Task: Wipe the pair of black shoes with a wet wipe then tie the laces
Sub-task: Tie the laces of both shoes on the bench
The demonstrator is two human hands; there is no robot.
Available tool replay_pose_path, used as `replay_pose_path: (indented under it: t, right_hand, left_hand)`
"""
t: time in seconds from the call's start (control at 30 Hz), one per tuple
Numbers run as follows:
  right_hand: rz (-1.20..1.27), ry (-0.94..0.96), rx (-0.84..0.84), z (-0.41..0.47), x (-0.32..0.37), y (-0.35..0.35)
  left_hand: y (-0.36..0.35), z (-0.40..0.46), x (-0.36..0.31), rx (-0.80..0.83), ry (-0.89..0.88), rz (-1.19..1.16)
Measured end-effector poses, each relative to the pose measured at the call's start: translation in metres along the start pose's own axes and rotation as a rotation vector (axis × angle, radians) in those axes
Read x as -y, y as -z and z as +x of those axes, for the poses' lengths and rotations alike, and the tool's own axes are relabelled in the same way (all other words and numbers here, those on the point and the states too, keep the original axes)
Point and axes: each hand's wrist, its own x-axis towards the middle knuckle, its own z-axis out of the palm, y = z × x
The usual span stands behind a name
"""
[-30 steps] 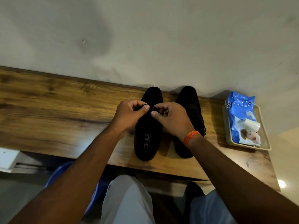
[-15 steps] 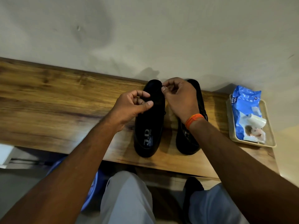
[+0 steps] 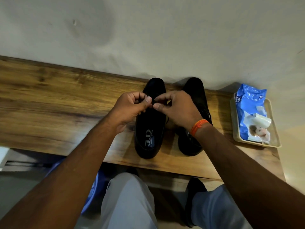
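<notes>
Two black shoes stand side by side on the wooden shelf, toes towards the wall. The left shoe shows a grey insole label; the right shoe is partly hidden by my wrist. My left hand and my right hand meet over the left shoe's lacing, each pinching a thin black lace between thumb and fingers. The knot itself is hidden by my fingers.
A beige tray at the shelf's right end holds a blue wet wipe pack with a used white wipe on it. The wall rises just behind the shoes. My knees and a blue bucket lie below the shelf's front edge.
My right hand had pulled a lace up and away towards the right shoe's toe; it has come back to meet my left hand over the left shoe.
</notes>
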Motion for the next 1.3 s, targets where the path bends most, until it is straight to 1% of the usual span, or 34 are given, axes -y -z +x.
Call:
replay_pose_path:
  t: [0.07, 0.17, 0.27, 0.4, 0.5, 0.6, 0.7, 0.77, 0.83, 0.93, 1.03, 1.2, 1.3]
  right_hand:
    - [0.019, -0.014, 0.010, 0.001, -0.004, -0.003]
    - [0.062, -0.016, -0.036, 0.002, -0.008, -0.008]
    - [0.216, -0.068, -0.064, 0.001, -0.008, -0.010]
    - [0.403, -0.139, -0.091, -0.002, -0.005, -0.011]
    - [0.613, -0.214, -0.075, -0.003, 0.000, -0.008]
    - [0.768, -0.266, -0.075, 0.001, 0.002, -0.003]
    - [0.833, -0.237, -0.062, 0.006, 0.007, 0.000]
    - [0.874, -0.204, -0.039, 0.007, 0.012, 0.002]
    - [0.877, -0.193, -0.024, 0.008, 0.017, 0.003]
    - [0.822, -0.166, -0.026, 0.010, 0.018, 0.003]
    - [0.774, -0.104, 0.013, 0.010, 0.011, 0.001]
    - [0.586, -0.020, 0.122, 0.010, -0.003, -0.001]
    - [0.447, 0.055, 0.093, 0.010, -0.010, -0.001]
  left_hand:
    - [0.000, 0.001, 0.001, 0.003, 0.044, -0.059]
    - [-0.006, -0.001, -0.001, -0.029, 0.077, -0.142]
    - [-0.012, -0.003, -0.004, -0.084, 0.062, -0.209]
    - [-0.017, -0.006, -0.005, -0.160, 0.022, -0.190]
    - [-0.020, -0.007, -0.003, -0.202, 0.008, -0.111]
    - [-0.020, -0.007, -0.002, -0.172, 0.006, 0.044]
    - [-0.023, -0.009, -0.005, -0.091, 0.001, 0.174]
    - [-0.026, -0.008, -0.006, -0.056, -0.063, 0.307]
    - [-0.031, -0.007, -0.006, -0.087, -0.142, 0.410]
    - [-0.037, -0.005, -0.002, -0.173, -0.215, 0.430]
    - [-0.036, -0.005, 0.002, -0.210, -0.209, 0.343]
    - [-0.032, -0.005, 0.004, -0.161, -0.175, 0.285]
    - [-0.032, -0.005, 0.005, -0.171, -0.173, 0.261]
